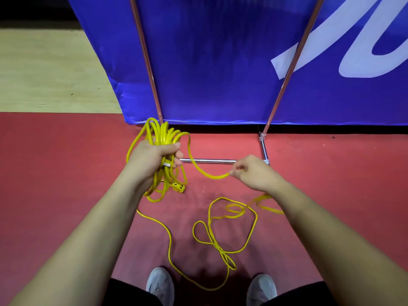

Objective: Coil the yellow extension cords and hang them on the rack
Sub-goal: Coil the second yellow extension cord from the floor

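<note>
My left hand (152,156) grips a bundle of coiled yellow extension cord (162,135), loops sticking up above the fist and hanging below it. A yellow socket block (178,186) dangles at the bottom of the bundle. From the coil a strand sags rightward to my right hand (254,171), which pinches the cord between thumb and fingers. The loose rest of the cord (223,230) lies in tangled loops on the red floor between my arms. The rack's copper uprights (144,54) rise in front of a blue banner.
A chrome base bar (209,161) of the rack lies on the floor just behind my hands, joined to a short side bar (263,149). The blue banner (220,62) stands behind. My grey shoes (160,283) are at the bottom edge, close to the cord.
</note>
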Motion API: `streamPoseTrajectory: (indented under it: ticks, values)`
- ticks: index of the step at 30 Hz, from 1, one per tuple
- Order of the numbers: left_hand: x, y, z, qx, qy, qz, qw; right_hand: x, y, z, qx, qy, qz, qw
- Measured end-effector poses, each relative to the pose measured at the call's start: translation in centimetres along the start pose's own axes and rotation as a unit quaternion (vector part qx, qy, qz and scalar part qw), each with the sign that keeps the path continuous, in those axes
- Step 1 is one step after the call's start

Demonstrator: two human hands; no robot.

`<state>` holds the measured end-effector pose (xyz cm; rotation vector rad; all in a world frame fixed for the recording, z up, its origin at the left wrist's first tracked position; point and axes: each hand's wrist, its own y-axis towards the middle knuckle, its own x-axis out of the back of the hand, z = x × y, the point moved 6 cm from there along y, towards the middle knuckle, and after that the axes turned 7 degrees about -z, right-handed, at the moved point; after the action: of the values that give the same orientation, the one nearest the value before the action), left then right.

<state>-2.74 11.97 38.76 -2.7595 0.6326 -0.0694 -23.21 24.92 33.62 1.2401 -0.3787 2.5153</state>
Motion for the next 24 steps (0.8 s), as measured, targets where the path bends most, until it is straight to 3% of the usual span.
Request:
streamPoseTrajectory:
  ticks: [3,5,8,11,13,17,21,24]
  values:
    - [-1.7,-1.2,0.8,0.044,0.036,0.042,0.998,0.1,-2.4,4.2,0.045,0.001,0.186,0.982]
    - [-3.1,-2.5,1.8,0.088,0.046,0.091,0.991,1.0,-3.3,6.2,0.071,0.082,0.213,0.971]
    - [-4.9,-4.5,2.6,0.149,0.014,0.175,0.973,2.4,-3.0,7.0,0.058,0.258,0.150,0.953]
    - [-5.3,-5.2,2.3,0.184,-0.035,0.223,0.957,2.4,-2.3,6.1,0.036,0.348,0.085,0.933]
    - [-5.5,-5.2,1.6,0.190,-0.103,0.237,0.947,2.0,-2.1,4.7,0.038,0.325,0.074,0.942]
    - [-3.8,-3.5,0.4,0.150,-0.158,0.189,0.957,0.6,-2.0,0.3,0.005,0.215,0.115,0.970]
    - [-2.1,-3.1,1.0,0.176,-0.010,0.193,0.965,1.2,-1.4,-0.8,-0.028,0.297,0.025,0.954]
    - [-2.3,-4.5,2.4,0.237,0.068,0.253,0.936,2.5,-1.2,0.2,-0.010,0.328,0.013,0.945]
